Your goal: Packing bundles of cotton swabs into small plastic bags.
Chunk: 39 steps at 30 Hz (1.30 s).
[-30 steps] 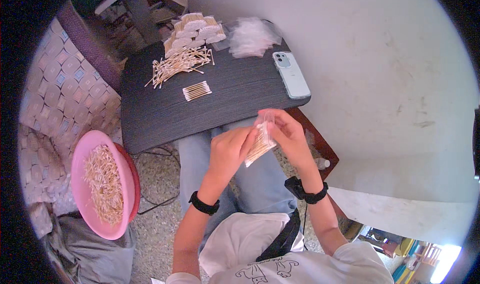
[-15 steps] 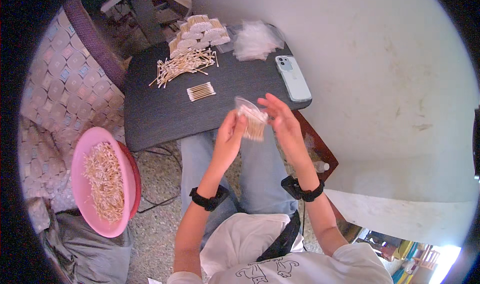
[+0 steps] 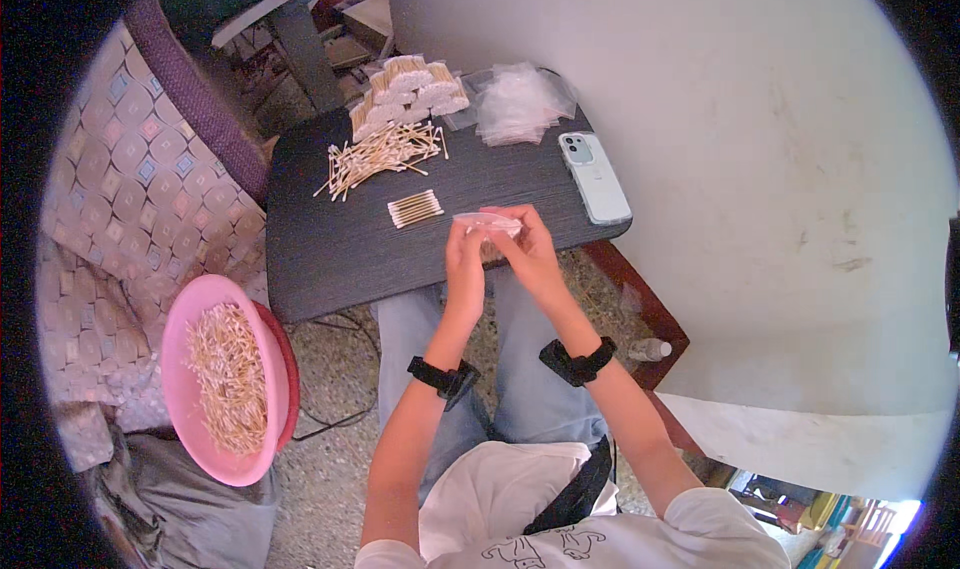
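Between both hands, just past the table's near edge, is a small clear plastic bag (image 3: 488,220) with cotton swabs in it. My left hand (image 3: 466,259) grips its left side, and my right hand (image 3: 527,254) is closed on its right side, thumbs close together at the top. The fingers cover most of the bag's lower part. On the dark table (image 3: 340,259), a neat row of cotton swabs (image 3: 415,209) lies left of the hands. Behind it spreads a loose heap of cotton swabs (image 3: 385,157), with stacked bags of swabs (image 3: 408,91) at the back.
Flat clear plastic bags (image 3: 520,104) lie at the table's back right, near a pale phone (image 3: 596,179). A pink basin (image 3: 180,389) full of loose swabs stands at the lower left. A wall rises on the right; a small bottle (image 3: 650,349) is near its base.
My right hand has come in from beside the bag and now holds it together with the left. The bag has tilted, so its top edge faces up. The view has shifted slightly.
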Tool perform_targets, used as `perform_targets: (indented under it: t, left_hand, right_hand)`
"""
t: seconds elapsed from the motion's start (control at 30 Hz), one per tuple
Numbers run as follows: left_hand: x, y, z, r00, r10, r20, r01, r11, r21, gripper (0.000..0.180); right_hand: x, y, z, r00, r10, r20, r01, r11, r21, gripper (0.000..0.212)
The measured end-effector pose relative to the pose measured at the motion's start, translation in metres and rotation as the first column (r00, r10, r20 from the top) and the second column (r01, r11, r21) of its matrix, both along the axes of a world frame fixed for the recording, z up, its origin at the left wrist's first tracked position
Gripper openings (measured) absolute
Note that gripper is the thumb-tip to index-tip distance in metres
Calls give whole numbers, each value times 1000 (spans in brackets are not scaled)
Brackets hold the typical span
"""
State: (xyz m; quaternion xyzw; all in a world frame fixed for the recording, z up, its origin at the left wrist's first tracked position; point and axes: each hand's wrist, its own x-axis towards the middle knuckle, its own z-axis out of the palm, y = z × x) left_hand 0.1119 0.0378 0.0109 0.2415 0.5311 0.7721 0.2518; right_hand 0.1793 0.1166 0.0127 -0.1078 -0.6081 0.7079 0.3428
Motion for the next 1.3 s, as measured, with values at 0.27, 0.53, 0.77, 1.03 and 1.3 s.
perform_targets:
  t: [0.27, 0.53, 0.77, 1.03, 1.3]
  left_hand:
    - [1, 5, 0, 998, 32, 51, -31, 999, -29, 23]
    - [1, 9, -6, 997, -26, -74, 24, 999, -29, 25]
    - [-10, -14, 3, 967, -46, -251, -43, 940, -338, 33]
    - [9, -18, 14, 963, -205, 178, 235, 957, -172, 25]
    - [8, -27, 9, 917, -384, 110, 395, 911, -118, 39]
  right_hand:
    - [2, 8, 0, 996, 2, 87, 5, 996, -84, 14]
    - [0, 9, -5, 989, -97, 114, 103, 993, -49, 14]
    - [17, 7, 10, 974, -143, 175, 146, 989, -8, 14]
    - [21, 3, 21, 883, -432, 181, 365, 877, 314, 15]
    - [14, 11, 18, 898, -413, 154, 392, 907, 153, 16]
